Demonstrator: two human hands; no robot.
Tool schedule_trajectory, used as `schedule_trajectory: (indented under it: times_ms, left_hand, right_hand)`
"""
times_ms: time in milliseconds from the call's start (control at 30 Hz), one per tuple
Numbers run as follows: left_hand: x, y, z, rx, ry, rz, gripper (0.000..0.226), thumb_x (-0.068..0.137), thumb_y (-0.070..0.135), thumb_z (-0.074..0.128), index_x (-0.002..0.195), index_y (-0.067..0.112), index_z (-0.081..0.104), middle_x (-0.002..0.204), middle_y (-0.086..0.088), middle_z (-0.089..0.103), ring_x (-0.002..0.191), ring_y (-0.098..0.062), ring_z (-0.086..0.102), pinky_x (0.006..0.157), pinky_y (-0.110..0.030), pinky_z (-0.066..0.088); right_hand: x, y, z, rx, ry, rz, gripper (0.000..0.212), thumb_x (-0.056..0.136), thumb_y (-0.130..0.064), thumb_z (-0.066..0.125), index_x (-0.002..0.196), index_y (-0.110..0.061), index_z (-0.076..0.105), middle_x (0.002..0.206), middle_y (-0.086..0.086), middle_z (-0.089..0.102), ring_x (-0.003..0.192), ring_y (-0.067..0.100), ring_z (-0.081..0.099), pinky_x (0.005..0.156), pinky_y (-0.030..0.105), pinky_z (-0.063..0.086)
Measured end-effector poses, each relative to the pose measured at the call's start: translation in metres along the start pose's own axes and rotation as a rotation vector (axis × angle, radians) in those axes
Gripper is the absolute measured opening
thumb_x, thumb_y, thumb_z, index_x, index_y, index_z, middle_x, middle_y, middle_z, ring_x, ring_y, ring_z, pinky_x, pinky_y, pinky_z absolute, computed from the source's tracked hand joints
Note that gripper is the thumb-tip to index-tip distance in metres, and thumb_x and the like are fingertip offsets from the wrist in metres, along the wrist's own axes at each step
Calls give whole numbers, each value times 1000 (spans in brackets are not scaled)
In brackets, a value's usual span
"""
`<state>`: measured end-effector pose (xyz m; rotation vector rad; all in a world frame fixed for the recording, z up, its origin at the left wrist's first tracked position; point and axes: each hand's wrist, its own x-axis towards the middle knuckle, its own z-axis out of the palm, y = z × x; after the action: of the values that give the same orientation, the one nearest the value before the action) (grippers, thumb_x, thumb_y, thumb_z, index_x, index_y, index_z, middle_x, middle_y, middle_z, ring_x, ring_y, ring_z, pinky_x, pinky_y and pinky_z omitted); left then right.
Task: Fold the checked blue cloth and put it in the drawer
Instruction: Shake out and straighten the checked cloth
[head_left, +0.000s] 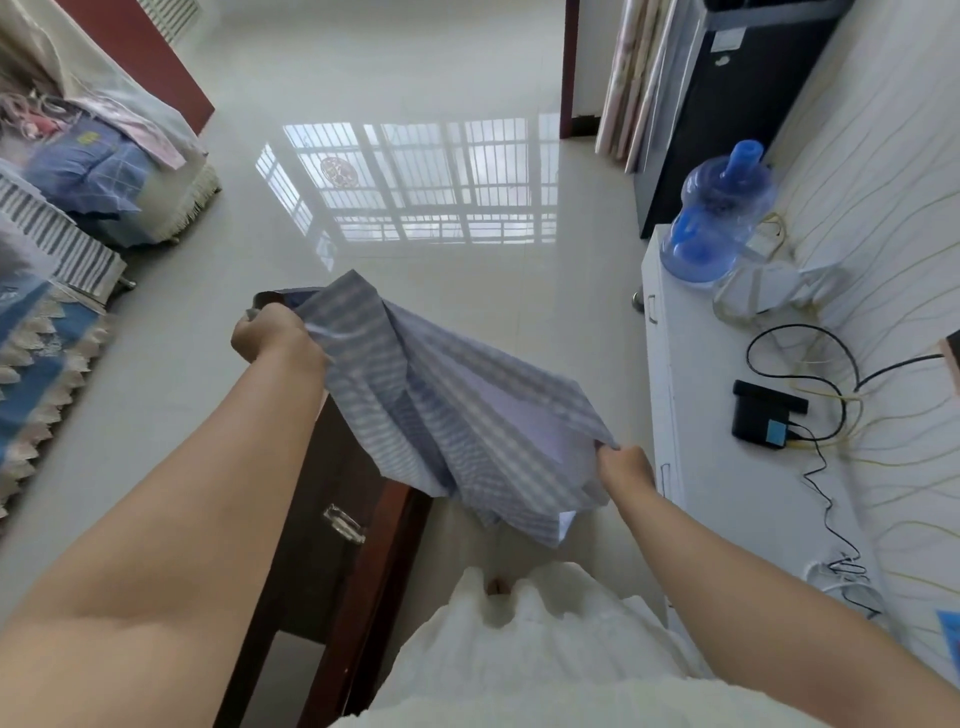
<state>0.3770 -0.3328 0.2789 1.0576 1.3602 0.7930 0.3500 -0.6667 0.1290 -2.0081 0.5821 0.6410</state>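
The left hand (275, 332) and the right hand (623, 465) each grip an edge of the checked blue cloth (447, 410), which hangs in the air between them over a dark wooden drawer unit (332, 519), above the glossy tiled floor (415, 156), beside a white cabinet (727, 467) carrying a blue water bottle (717, 213).
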Motion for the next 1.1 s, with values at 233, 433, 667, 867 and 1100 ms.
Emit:
schedule_trajectory:
  times_ms: [233, 433, 667, 867, 1100]
  left_hand:
    - [-4, 4, -1, 2, 105, -24, 38, 100, 11, 35, 137, 7, 44, 138, -6, 52, 122, -17, 53, 100, -22, 41]
    - [11, 3, 2, 31, 79, 69, 25, 96, 10, 35, 105, 9, 57, 105, 0, 52, 90, -13, 49, 80, -12, 35]
    - [10, 12, 9, 208, -8, 218, 29, 78, -3, 31, 62, 20, 24, 66, 11, 31, 60, -9, 29, 48, -8, 27]
    - [23, 38, 10, 191, -2, 412, 34, 83, 7, 40, 60, 21, 20, 61, 10, 26, 52, -6, 19, 51, -21, 26]
    - [0, 74, 21, -98, -96, 783, 44, 83, 2, 48, 59, 23, 18, 61, 12, 24, 50, 6, 34, 59, -10, 30]
  right_hand:
    - [2, -6, -41, 82, -494, 91, 25, 82, -9, 71, 104, -1, 62, 100, 12, 67, 86, 25, 66, 65, 29, 54]
    - [16, -52, -117, -171, 367, -215, 9, 86, -12, 51, 93, -18, 53, 87, 9, 61, 76, 30, 61, 65, 33, 50]
    - [5, -154, -174, 749, 191, -12, 19, 90, -7, 49, 87, -17, 65, 52, -1, 55, 31, 5, 48, 35, 14, 40]
    - [-36, -211, -199, 751, 152, -414, 31, 94, -10, 28, 91, -23, 55, 74, 11, 71, 60, 22, 70, 52, 27, 55]
    - [-41, -226, -213, 851, 475, -749, 37, 77, 0, 28, 83, -15, 62, 92, 15, 66, 78, 31, 69, 62, 35, 58]
